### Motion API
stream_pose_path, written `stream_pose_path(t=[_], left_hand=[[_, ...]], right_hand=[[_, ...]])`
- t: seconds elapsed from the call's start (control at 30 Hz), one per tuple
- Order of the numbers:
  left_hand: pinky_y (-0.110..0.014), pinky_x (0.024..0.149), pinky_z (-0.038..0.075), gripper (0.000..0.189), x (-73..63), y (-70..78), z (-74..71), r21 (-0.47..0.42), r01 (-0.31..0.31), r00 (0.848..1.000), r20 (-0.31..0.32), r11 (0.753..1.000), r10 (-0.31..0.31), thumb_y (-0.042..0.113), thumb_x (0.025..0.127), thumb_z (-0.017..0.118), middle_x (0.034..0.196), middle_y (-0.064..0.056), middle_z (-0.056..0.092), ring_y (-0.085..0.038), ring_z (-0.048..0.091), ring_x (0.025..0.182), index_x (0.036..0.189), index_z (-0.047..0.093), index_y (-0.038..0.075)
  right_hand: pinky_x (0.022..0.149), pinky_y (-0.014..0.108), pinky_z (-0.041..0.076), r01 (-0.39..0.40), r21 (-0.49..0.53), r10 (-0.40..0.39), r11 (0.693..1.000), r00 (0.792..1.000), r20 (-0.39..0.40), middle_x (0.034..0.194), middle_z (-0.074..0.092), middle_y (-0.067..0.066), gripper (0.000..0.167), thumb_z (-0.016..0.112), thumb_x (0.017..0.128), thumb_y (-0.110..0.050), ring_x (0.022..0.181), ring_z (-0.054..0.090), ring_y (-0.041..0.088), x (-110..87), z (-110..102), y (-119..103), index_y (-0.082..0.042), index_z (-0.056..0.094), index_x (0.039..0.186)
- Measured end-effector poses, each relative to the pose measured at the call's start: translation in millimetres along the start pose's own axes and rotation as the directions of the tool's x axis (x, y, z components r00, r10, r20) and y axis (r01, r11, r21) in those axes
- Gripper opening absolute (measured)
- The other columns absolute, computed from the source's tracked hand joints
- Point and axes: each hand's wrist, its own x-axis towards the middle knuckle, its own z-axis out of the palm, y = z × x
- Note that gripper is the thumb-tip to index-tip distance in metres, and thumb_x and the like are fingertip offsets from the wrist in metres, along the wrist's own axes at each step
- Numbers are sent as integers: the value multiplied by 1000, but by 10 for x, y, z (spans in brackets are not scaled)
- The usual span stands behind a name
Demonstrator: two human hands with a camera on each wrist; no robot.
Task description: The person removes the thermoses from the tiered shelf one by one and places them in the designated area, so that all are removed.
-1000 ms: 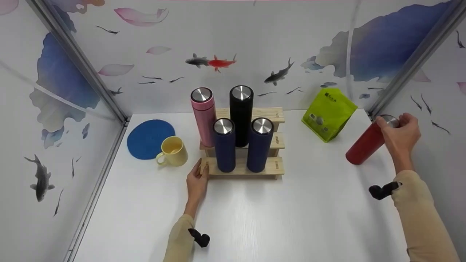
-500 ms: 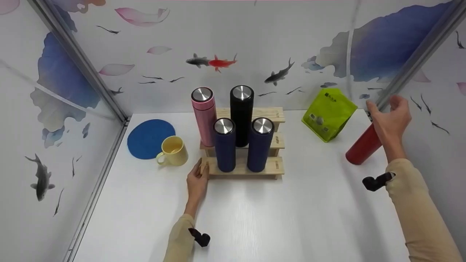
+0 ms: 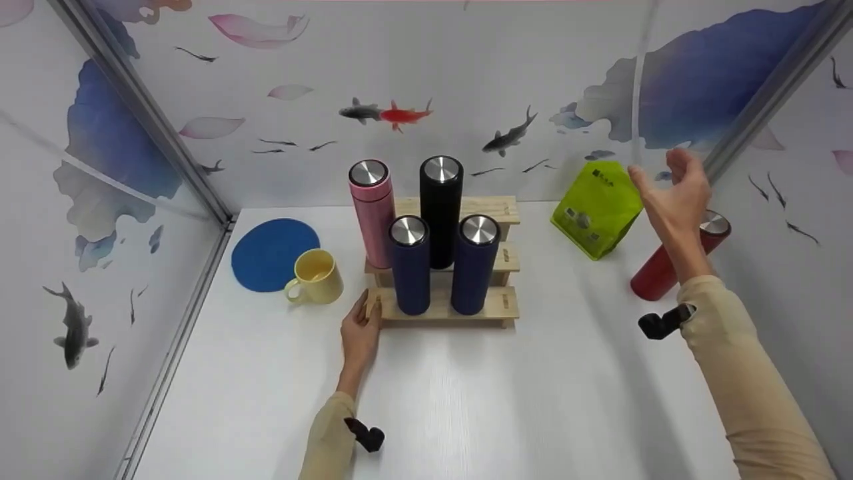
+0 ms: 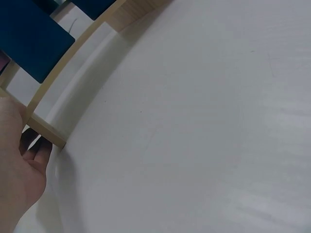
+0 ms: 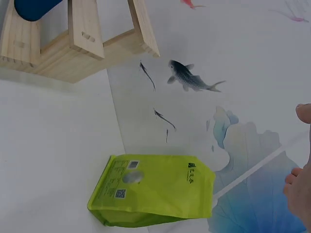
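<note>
My left hand (image 3: 360, 333) grips the left end of the lowest step of a three-tier wooden rack (image 3: 440, 305). In the left wrist view its thumb side lies along the step and its fingers curl behind the end support. Two blue thermos bottles (image 3: 410, 273) (image 3: 475, 270) stand upright on the lowest step, with a pink thermos (image 3: 373, 220) and a black thermos (image 3: 441, 207) on the step behind. Holding nothing, my right hand (image 3: 676, 193) hovers with thumb and fingers spread. Beside it are a green bag (image 3: 595, 210) and a red thermos (image 3: 656, 273), partly hidden by my wrist.
Left of the rack, a yellow mug (image 3: 318, 277) stands beside a round blue mat (image 3: 274, 255), overlapping its edge in the head view. White table (image 3: 440, 407) surface stretches in front of the rack. Printed wall panels (image 3: 400, 53) enclose the back and both sides.
My right hand has let go of the red thermos's lid and moved up and left toward the green bag. The red thermos stays in place; my left hand has not moved.
</note>
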Motion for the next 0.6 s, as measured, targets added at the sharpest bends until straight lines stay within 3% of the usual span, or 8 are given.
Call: stream_pose_path(t=[0.17,0.4,0.5,0.6], left_hand=[[-18,85,55,51,49,-105,6,-9,6,1000,-10,1000,-7,17,102,62,149,-24,50,-36,55,134,149,48,1],[-33,99,55,54,190,-397,51,-20,36,999,-22,999,-36,28,103,62,153,-19,48,-32,52,138,151,48,11],[-35,102,54,54,199,-419,52,-16,29,999,-21,999,-30,29,103,61,153,-19,48,-32,51,138,152,48,11],[-37,102,54,53,163,-324,28,-22,35,999,-8,999,-35,24,103,61,152,-21,48,-33,52,137,151,47,7]], right_hand=[[122,27,32,45,22,-46,999,998,45,154,48,12,73,72,92,-43,145,44,24,-58,119,-110,-8,44,150],[122,26,32,126,91,-131,988,989,62,152,50,12,71,74,92,-38,144,46,21,-139,292,-278,-7,45,149],[121,26,33,159,120,-168,980,983,68,150,52,12,69,75,92,-35,143,47,21,-176,364,-327,-6,47,147],[121,28,34,190,149,-204,970,976,79,148,54,11,67,76,91,-33,142,48,21,-210,443,-375,-6,49,146]])
